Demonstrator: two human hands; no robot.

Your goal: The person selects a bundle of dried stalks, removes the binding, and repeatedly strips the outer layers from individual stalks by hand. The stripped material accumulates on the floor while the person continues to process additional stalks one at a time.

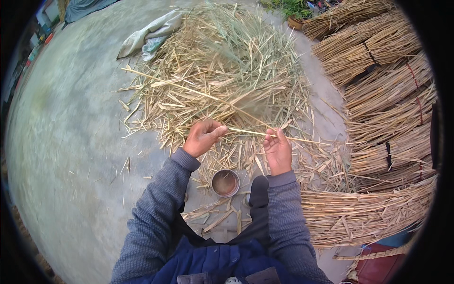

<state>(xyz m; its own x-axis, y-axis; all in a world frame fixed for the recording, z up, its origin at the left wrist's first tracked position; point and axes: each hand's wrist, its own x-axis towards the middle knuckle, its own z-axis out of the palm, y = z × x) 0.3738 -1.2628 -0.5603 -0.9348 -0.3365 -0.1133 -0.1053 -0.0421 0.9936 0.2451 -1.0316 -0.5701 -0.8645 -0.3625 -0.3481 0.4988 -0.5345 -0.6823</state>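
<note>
My left hand (203, 137) is closed, thumb pressed against the curled fingers, at one end of a thin pale reed stalk (246, 131). The stalk runs across to my right hand (278, 151), which pinches it between thumb and fingers, and its thin end sticks out to the right. A longer, partly blurred stalk (184, 88) slants from the upper left down to the right hand's fingertips. Both hands are above the near edge of a heap of dry leaves and husks (213, 71). Below them, between my feet, stands a round tin (226, 183) with a brownish inside.
Several tied bundles of reed stalks (383, 90) lie along the right, with a loose layer of stalks (364, 213) nearer me. A pale woven sack (149, 35) rests at the heap's upper left. Grey concrete floor (75, 128) spreads to the left. A potted plant (294, 21) stands at the back.
</note>
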